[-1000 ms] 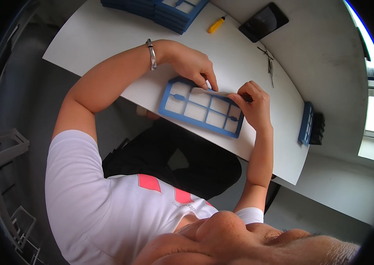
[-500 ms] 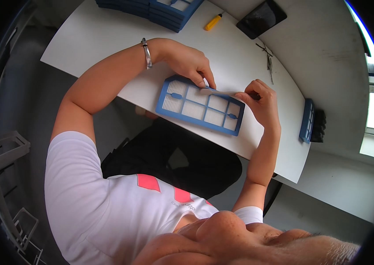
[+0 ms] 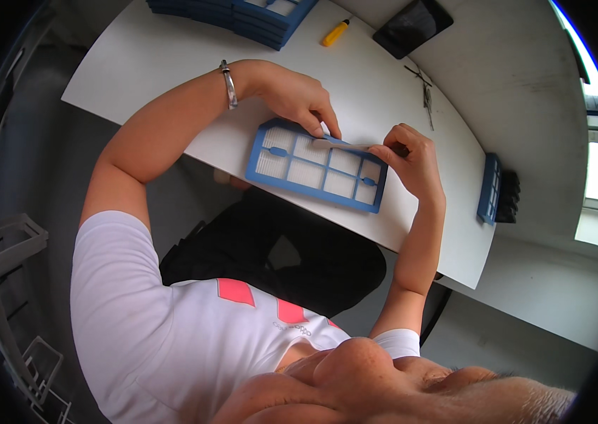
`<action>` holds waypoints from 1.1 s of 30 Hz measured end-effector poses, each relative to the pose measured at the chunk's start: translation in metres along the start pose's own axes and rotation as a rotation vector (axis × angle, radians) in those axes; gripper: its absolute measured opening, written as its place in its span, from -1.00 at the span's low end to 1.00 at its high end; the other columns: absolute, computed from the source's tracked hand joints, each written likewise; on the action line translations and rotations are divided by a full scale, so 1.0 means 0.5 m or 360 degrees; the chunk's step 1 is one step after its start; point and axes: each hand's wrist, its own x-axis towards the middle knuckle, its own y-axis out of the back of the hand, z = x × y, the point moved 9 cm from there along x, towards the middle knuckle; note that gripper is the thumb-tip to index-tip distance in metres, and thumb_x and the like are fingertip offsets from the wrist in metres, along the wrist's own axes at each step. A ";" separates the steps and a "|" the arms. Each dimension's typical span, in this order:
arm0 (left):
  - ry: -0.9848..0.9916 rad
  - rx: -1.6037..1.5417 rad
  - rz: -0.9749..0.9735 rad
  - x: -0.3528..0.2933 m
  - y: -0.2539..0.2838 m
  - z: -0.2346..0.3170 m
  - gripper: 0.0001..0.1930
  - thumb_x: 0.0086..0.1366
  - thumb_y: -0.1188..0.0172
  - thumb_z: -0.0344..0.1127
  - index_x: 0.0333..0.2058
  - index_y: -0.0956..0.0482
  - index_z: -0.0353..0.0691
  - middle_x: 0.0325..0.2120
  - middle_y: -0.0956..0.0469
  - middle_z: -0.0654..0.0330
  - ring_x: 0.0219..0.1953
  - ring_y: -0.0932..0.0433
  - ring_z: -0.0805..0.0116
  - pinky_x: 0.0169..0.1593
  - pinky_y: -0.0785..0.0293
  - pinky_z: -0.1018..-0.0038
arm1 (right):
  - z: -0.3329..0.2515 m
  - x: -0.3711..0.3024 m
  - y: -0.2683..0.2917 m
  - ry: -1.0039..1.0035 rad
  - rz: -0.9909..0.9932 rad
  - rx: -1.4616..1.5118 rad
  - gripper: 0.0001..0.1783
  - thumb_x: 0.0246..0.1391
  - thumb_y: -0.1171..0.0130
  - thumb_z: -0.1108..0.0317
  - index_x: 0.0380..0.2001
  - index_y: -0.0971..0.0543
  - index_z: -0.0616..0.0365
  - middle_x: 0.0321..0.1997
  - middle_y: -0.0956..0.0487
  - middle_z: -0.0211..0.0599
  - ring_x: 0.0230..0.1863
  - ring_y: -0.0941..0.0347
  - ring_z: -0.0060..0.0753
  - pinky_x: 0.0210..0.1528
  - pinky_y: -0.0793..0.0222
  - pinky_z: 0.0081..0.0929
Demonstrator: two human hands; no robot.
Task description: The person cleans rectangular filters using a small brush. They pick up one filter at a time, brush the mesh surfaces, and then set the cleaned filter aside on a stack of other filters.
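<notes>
A blue-framed filter panel (image 3: 301, 185) with white pleated material lies near the front edge of the white table, slightly tilted in view. My left hand (image 3: 297, 102) reaches over from the left, thumb and index finger closed at the panel's far edge. A thin pale strip (image 3: 348, 145) runs along that edge, its left end beside my left fingertips. Its right end is pinched between the thumb and fingers of my right hand (image 3: 414, 157), raised at the panel's right far corner. Whether the strip is stuck to the frame, I cannot tell.
More blue-framed panels (image 3: 256, 25) are stacked at the far left. A yellow-handled tool (image 3: 335, 33), a black tablet-like device (image 3: 412, 28) and thin dark tools (image 3: 427, 95) lie at the back. Another blue panel (image 3: 489, 189) stands at the right edge beside black objects (image 3: 508, 196).
The whole view has shifted slightly. Both hands keep nearly the same places at the panel, and the strip stays in my right hand.
</notes>
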 end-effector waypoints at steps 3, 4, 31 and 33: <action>0.0032 0.0006 -0.0010 -0.001 0.002 0.004 -0.61 0.26 -0.19 -0.27 0.05 -0.61 -0.22 -0.20 -0.69 0.03 -0.29 -0.65 0.32 -0.25 -0.53 0.53 | -0.008 0.004 0.007 0.0094 0.0045 0.0027 -0.69 -0.12 -0.47 0.24 -0.59 -0.57 0.21 -0.58 -0.50 -0.35 -0.56 -0.36 -0.49 -0.51 -0.28 -0.53; 0.0082 -0.0006 -0.0012 -0.002 0.002 0.002 -0.60 0.23 -0.20 -0.27 0.05 -0.61 -0.22 -0.24 -0.70 0.03 -0.34 -0.65 0.33 -0.29 -0.53 0.52 | -0.001 0.004 0.015 0.0078 0.0059 0.0035 -0.69 -0.12 -0.48 0.24 -0.59 -0.56 0.22 -0.58 -0.50 -0.35 -0.56 -0.35 -0.50 -0.51 -0.28 -0.53; -0.0013 0.0024 0.0057 0.007 0.005 -0.008 -0.56 0.11 -0.23 -0.28 0.00 -0.64 -0.25 -0.33 -0.70 0.06 -0.44 -0.60 0.36 -0.34 -0.51 0.49 | -0.046 -0.021 -0.012 0.0191 -0.0225 0.0354 -0.85 0.01 -0.36 0.38 -0.30 -0.68 0.12 -0.41 -0.56 -0.38 -0.47 -0.44 -0.47 -0.42 -0.37 -0.51; -0.0005 0.0019 0.0039 0.005 0.006 -0.006 -0.56 0.11 -0.23 -0.28 0.00 -0.64 -0.25 -0.31 -0.70 0.05 -0.42 -0.61 0.36 -0.32 -0.52 0.49 | -0.064 -0.022 -0.018 0.0356 -0.0218 0.0361 -0.82 0.00 -0.36 0.43 -0.26 -0.70 0.08 -0.37 -0.57 -0.39 -0.43 -0.47 -0.47 -0.38 -0.42 -0.50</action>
